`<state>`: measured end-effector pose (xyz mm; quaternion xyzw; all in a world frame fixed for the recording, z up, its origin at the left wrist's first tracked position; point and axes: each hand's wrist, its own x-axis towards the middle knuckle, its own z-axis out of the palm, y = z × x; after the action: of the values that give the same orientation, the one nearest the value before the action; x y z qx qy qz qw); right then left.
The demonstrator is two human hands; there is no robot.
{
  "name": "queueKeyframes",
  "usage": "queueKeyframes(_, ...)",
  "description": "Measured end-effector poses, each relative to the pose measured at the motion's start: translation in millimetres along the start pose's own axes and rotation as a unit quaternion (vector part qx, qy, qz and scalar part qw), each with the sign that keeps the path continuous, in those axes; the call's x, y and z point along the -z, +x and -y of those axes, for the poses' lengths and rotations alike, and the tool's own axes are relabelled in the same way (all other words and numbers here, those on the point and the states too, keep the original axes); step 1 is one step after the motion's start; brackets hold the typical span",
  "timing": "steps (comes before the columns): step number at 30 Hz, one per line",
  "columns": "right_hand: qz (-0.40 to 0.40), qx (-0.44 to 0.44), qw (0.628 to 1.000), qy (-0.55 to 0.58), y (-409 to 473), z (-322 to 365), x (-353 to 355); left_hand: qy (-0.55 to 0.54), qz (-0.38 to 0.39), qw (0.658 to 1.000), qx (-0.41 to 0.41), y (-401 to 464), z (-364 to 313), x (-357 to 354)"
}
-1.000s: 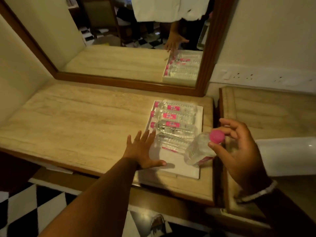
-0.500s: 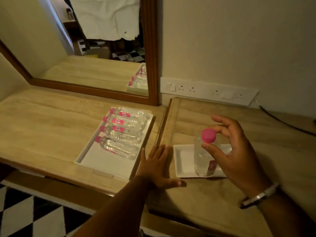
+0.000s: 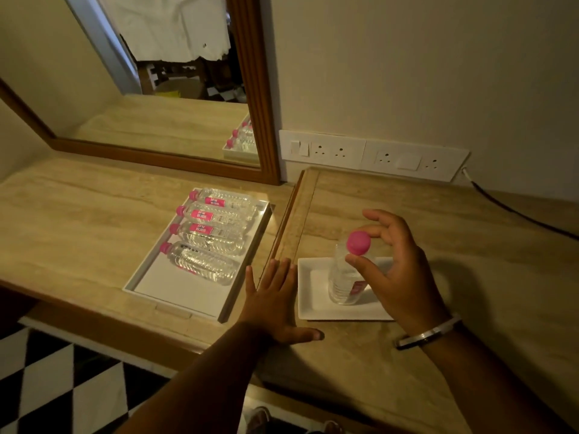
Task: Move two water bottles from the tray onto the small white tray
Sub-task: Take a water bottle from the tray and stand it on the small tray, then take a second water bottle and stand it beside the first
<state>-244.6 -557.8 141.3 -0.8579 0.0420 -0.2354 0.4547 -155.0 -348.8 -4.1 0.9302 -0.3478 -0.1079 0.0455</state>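
Note:
A clear water bottle [image 3: 342,281] with a pink cap stands upright on the small white tray [image 3: 316,310] on the right-hand table. My right hand [image 3: 396,270] holds it at the cap and neck, thumb in front and fingers behind. My left hand [image 3: 275,303] lies flat, palm down, on the table edge between the two trays and holds nothing. Several more pink-capped bottles [image 3: 206,242] lie on their sides in the far half of the large white tray [image 3: 175,291] on the left table.
A wood-framed mirror [image 3: 257,98] leans on the wall behind the large tray. A white socket strip [image 3: 372,155] runs along the wall, with a black cable [image 3: 517,214] trailing over the right table. A checkered floor [image 3: 62,386] lies below the table edge.
My right hand carried the bottle from above the large tray to the small tray and stood it upright. My left hand slid right, from the large tray to the gap between the trays.

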Motion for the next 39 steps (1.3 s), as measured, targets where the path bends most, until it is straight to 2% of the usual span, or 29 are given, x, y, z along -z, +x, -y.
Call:
queueKeyframes(12, 0.05, -0.05, 0.997, -0.026, -4, 0, 6, 0.011, 0.001, 1.0, -0.003, 1, 1, 3)
queueKeyframes(14, 0.05, -0.03, 0.997, -0.046, -3, 9, 8, 0.014, -0.001, 1.0, 0.001, 0, 1, 1)
queueKeyframes(17, 0.043, 0.048, 0.993, -0.094, 5, 33, 6, 0.021, -0.004, 1.0, 0.014, -3, 4, 1)
queueKeyframes(20, 0.075, 0.117, 0.974, -0.176, 17, 58, -11, 0.022, -0.031, 0.999, 0.02, -15, 21, 10)
queueKeyframes(24, 0.147, 0.125, 0.935, -0.298, 25, 80, -58, 0.038, -0.042, 0.996, 0.073, -46, 91, 24)
queueKeyframes(29, 0.188, 0.112, 0.895, -0.388, 33, 65, -152, 0.083, -0.014, 0.985, 0.15, -82, 200, 35)
queueKeyframes(39, 0.304, 0.07, 0.835, -0.454, 42, 40, -356, 0.057, 0.063, 0.984, 0.154, -119, 375, 16)
